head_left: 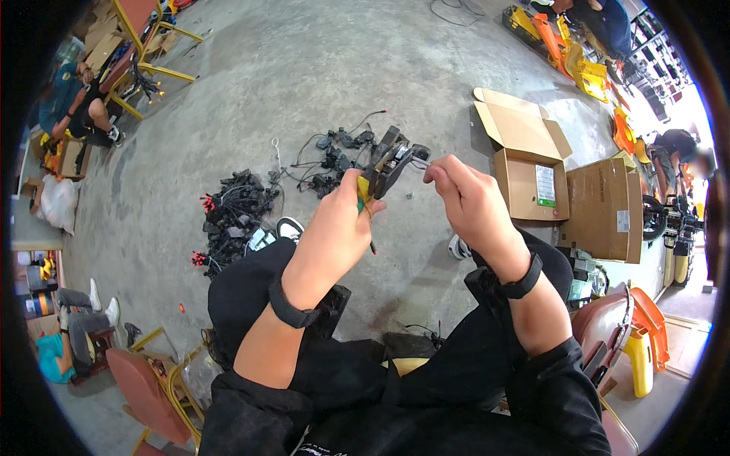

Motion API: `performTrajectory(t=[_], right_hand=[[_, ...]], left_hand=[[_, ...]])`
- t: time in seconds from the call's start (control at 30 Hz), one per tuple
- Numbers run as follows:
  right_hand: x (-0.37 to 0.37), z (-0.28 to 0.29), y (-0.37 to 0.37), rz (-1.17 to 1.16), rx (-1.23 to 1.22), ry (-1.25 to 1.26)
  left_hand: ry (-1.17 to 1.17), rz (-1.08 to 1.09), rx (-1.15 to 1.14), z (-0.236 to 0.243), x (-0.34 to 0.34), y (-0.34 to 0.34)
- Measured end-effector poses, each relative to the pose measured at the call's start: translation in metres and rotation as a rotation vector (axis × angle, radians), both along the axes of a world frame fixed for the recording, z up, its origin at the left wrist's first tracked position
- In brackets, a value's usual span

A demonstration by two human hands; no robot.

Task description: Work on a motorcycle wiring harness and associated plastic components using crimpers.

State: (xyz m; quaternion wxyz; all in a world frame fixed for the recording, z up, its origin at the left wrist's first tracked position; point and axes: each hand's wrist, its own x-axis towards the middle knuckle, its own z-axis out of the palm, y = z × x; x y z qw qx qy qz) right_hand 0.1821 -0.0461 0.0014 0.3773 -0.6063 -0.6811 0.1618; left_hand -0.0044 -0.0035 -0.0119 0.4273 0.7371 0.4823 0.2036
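Black sleeve (555, 391) lies nearest; left hand (337, 228) grips black part (392, 171), raised above concrete floor (411, 281); right hand (475, 199), fingertips narrow, apparently pinches thin grey strip (420, 162) at it; uneven pulling could snap strip or twist part loose.

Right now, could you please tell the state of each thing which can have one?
Left hand: closed around the black part.
Black part: held up, tilted.
Right hand: fingers curled, grip unclear.
Shallow cardboard box: open.
Taller cardboard box: cannot tell if open.
Wristbands: both worn.
Pile of black parts: heaped on the floor.
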Motion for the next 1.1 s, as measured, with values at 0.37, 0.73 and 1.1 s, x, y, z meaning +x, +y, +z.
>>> performTrajectory(t=[0.37,0.73,1.1], right_hand=[[-0.009,-0.001,0.002,0.025,-0.068,0.281],[-0.001,-0.013,0.009,-0.033,0.041,0.033],[0.037,0.010,-0.030,-0.196,-0.014,0.213]], left_hand=[[-0.208,0.085,-0.111,0.015,0.006,0.001],[-0.122,0.238,-0.242,-0.007,0.012,0.029],[0.236,0.263,-0.612,-0.141,0.005,0.103]])
